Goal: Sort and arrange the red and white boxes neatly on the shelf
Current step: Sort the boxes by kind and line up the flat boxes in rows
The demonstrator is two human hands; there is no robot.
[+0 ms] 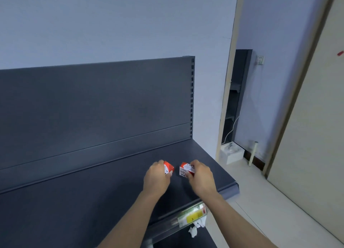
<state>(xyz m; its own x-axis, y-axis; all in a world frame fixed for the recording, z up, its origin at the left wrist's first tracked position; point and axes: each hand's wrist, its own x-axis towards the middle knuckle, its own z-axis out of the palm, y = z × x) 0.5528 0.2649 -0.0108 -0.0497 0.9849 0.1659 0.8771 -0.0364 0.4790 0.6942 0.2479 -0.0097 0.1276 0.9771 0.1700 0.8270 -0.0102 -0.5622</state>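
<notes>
Two boxes sit just apart at lower centre, the left box (169,169) gripped in the curled fingers of the left hand (157,177), the right box (185,170) likewise in the right hand (202,175).

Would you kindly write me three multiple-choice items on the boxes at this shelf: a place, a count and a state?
1. Where are the red and white boxes?
A. on the floor
B. over the right part of the shelf
C. atop the back panel

2. How many red and white boxes show?
A. two
B. four
C. six

3. What are the left hand and right hand doing?
A. both lie flat, empty
B. only one holds a box
C. each grips a box

Key: 1 B, both are over its dark board; 2 A, one per hand; 3 C, fingers curl round each box.
</notes>
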